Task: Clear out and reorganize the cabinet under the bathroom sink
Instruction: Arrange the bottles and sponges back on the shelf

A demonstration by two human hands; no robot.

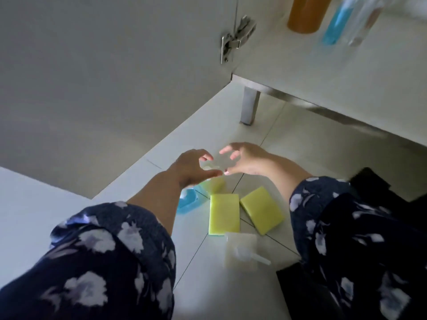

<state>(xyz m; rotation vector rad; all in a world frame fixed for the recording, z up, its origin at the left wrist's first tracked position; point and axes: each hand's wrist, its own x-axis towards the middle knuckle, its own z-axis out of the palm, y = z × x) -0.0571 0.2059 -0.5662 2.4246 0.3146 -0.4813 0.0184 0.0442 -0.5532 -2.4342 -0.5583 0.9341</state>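
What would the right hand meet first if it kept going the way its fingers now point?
Probably the left hand: the right hand points left, its fingers curled at a small clear object held between both hands, so it would press that piece against the left fingertips. Depth is uncertain.

We were probably in a home bathroom: tiled floor (265, 144), vanity cabinet (346, 72) at one o'clock, blurred bottles (307, 12) inside.
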